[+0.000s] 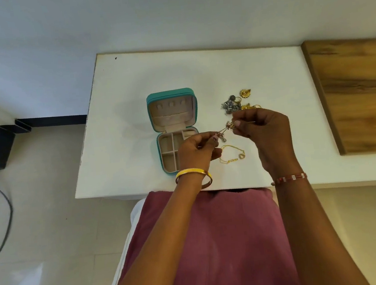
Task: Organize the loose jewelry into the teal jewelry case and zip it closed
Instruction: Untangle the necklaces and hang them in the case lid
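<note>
Pinching a thin chain (224, 130) at both ends, the left hand (198, 149) and the right hand (266, 134) hold it above the white desk (129, 83); the fingers of each hand are curled round their end of the chain. The teal jewelry case (174, 129) lies open on the desk, just left of the left hand (lid tilted back, divided tray facing up). A gold necklace (231, 154) lies on the desk between the hands. A heap of loose jewelry (238, 102) sits right of the case lid, just beyond the right hand.
</note>
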Demonstrator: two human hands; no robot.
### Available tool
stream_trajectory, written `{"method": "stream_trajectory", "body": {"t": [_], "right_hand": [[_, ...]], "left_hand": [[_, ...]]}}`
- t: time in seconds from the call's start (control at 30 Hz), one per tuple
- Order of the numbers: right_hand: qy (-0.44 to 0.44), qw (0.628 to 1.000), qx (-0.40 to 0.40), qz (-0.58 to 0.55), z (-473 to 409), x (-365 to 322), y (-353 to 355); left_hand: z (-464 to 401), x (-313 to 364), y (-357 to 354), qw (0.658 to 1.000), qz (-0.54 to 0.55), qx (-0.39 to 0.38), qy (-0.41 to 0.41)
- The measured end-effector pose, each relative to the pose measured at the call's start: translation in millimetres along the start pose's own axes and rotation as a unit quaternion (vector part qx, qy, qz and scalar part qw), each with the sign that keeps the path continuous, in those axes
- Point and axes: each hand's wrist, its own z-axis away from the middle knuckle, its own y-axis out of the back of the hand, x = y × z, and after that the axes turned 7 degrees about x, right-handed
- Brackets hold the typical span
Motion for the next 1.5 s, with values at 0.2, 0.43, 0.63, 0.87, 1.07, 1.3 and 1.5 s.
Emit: {"method": "stream_trajectory", "body": {"t": [0.2,0.43,0.63,0.87,1.07,1.3,1.5], "right_hand": [[-0.050,0.996,0.067,-0.018,-24.8,27.4,21.2],[-0.051,0.990,0.086,0.102,-40.0,62.7,23.2],[-0.012,0.980,0.081,0.184,-38.6,68.1,24.6],[0.053,0.968,0.118,0.214,-14.4,53.9,20.8],[0.063,0.974,0.035,0.216,22.7,53.3,-20.7],[0.040,0.960,-0.030,0.275,44.4,76.6,-59.4],[0.051,0.956,-0.004,0.288,47.7,79.5,-74.6]], "left_hand": [[-18.5,2.3,-40.7,0.999,-0.029,-0.011,0.026],[-30.6,-1.1,-66.4,0.986,-0.161,-0.028,-0.012],[-23.8,2.9,-55.3,0.981,-0.187,-0.019,-0.046],[-5.4,-3.2,-11.6,0.987,-0.127,0.031,-0.095],[15.2,-20.6,35.3,0.963,-0.125,0.170,-0.164],[15.3,-38.1,59.5,0.949,-0.144,0.259,-0.109],[0.3,-41.6,74.1,0.963,-0.151,0.218,-0.049]]}}
